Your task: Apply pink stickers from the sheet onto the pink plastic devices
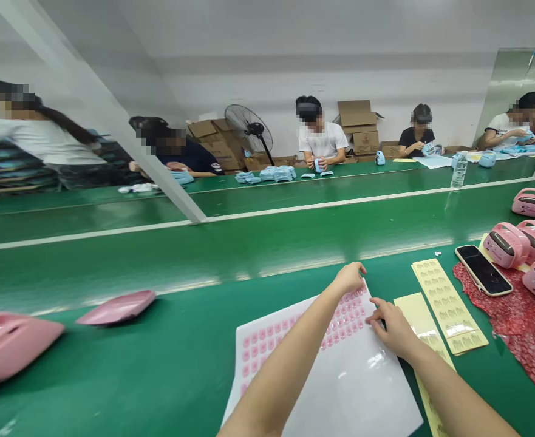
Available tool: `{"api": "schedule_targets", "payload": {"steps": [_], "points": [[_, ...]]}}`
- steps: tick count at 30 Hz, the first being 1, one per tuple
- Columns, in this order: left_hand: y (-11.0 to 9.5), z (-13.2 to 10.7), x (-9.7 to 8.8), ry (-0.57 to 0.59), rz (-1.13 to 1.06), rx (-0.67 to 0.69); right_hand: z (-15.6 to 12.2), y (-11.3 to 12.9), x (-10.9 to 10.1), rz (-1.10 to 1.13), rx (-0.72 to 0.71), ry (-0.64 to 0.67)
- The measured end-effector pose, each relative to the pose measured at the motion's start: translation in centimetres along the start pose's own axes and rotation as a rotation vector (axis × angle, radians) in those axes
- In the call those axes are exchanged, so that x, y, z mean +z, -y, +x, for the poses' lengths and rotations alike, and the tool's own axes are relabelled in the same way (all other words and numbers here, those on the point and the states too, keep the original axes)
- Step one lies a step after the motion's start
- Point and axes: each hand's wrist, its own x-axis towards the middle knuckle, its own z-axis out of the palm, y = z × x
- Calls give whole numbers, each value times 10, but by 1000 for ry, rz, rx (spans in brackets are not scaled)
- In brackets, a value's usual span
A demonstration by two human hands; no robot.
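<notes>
A large white sheet [358, 388] with rows of small pink stickers [262, 340] lies on the green table in front of me. My left hand [351, 277] is at the sheet's far right corner, its fingers bent and closed at the edge; the fingertips are partly hidden. Across the stickers stretches my left forearm, covering some of the rows. My right hand [391, 326] rests at the sheet's right edge, thumb and fingers apart, fingertips touching or just over it. Under and beside my right arm are yellow sticker strips [449, 303] with small printed shapes.
Pink plastic housings [506, 244] and a phone [483, 270] sit on red bubble wrap [517, 328] at right. More pink parts [116, 308] lie at left. A water bottle [459, 170] stands beyond the white divider line. Several co-workers handle blue parts [279, 173] across the table.
</notes>
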Motion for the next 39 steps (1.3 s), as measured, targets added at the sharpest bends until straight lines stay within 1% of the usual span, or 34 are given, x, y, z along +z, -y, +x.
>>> {"api": "schedule_targets", "payload": {"steps": [9,13,16,18,20,22,24,25,28,31,34,39], "points": [[0,4,4,-6,70,-5,0,-1,1,-4,-6,-4],[6,5,3,-5,69,-6,0,-2,0,-10,-14,-6],[12,3,1,-39,77,-34,1,-3,1,-10,-14,-4],[15,0,0,-95,89,-56,1,-3,1,-5,-14,-7],[15,-7,-1,-181,103,-59,1,-4,1,-2,-19,-20],[14,-18,1,-270,111,-32,1,-4,2,2,-29,-31],[12,-33,4,-326,115,22,2,-5,1,11,-35,-36],[11,-41,6,-335,116,54,2,-6,1,19,-37,-36],[12,-68,16,-294,127,141,2,-6,0,45,-33,-34],[16,-87,28,-240,143,177,2,-7,0,60,-27,-33],[18,-95,36,-215,144,176,1,-6,-1,57,-30,-38],[13,-96,43,-202,152,120,-1,-4,-3,67,-25,-45]]}}
